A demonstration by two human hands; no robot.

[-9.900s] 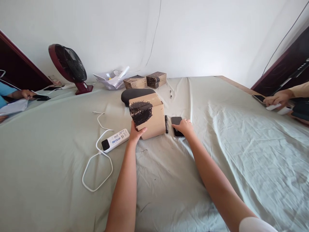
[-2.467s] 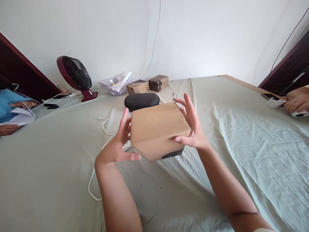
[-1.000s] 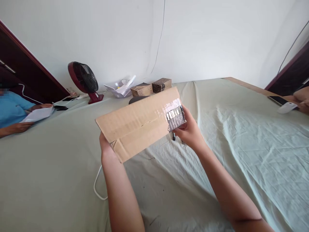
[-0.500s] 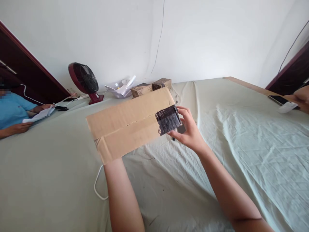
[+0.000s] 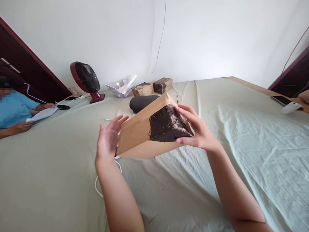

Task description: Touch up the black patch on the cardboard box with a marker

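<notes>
Box (image 5: 145, 135) turned, black-scribbled face up; right hand (image 5: 198, 130) grips

The box (image 5: 137, 138) is above the desk (image 5: 241, 135); behind it lies a case (image 5: 138, 103), then two small boxes (image 5: 162, 85); a fan (image 5: 85, 79) far left.

The cardboard box (image 5: 135, 140) is matt brown paperboard with smooth faces; its black inked patch (image 5: 167, 124) carries a slight gloss. The sheet (image 5: 241, 135) is matt, creased pale-green cloth. The fan (image 5: 85, 77) has a glossy dark-red plastic housing.
</notes>
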